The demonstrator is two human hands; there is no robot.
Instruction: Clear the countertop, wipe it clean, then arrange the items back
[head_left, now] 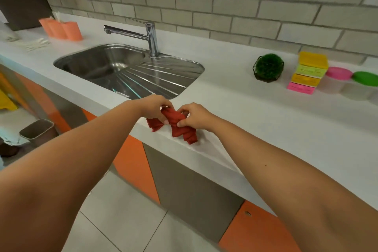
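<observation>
1. Both bare hands meet over the front edge of a white countertop point(255, 120), pinching one crumpled red cloth point(176, 124) between them.
2. The left hand point(155, 108) closes its fingers around the cloth's left end; the right hand point(196, 117) nips the right part between thumb and fingertips. Neither hand is open.
3. The cloth sits bunched at the grip, with loose tails hanging below the hands over the counter's lip.
4. The step in hand looks like readying the cloth for wiping. To do it well, the person probably needs to shake out the twists and fold it into a flat pad, so a broad face meets the surface rather than a rope of fabric.
5. Beyond the grip and to its left is a stainless steel sink point(131, 71) with a ribbed drainer and a chrome tap point(147, 35).
6. Well to the right of the grip stand a round green faux plant point(269, 67) in a dark wire frame, a stack of yellow, green and pink boxes point(308, 71), and clear tubs with a pink lid point(338, 72) and a green lid point(366, 76).
7. Far left of the grip are salmon-coloured holders point(61, 27).
8. The counter looks smooth and matte; the cloth looks soft and woven.
</observation>
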